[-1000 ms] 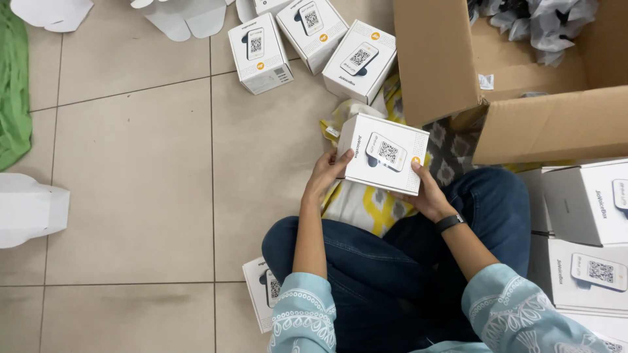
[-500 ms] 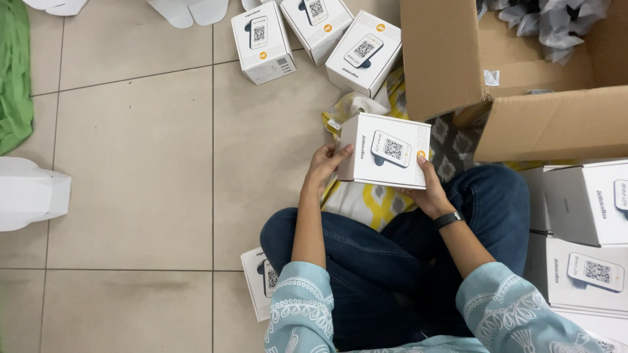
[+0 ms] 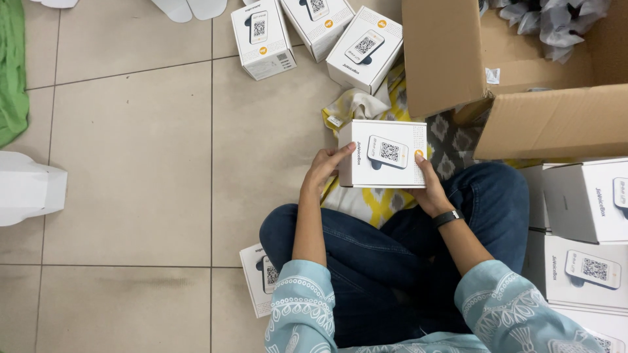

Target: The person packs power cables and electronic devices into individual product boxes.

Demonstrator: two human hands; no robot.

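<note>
Both hands have turned the smooth white cardboard box (image 3: 383,153) level.

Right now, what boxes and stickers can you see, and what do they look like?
Small white box: held between left hand and right hand, square code picture, orange dot.
Three white boxes: on floor tiles at top, same pictures.
Brown cardboard carton: open, top right.
White boxes: stacked at right.
White box: under left knee.
</note>
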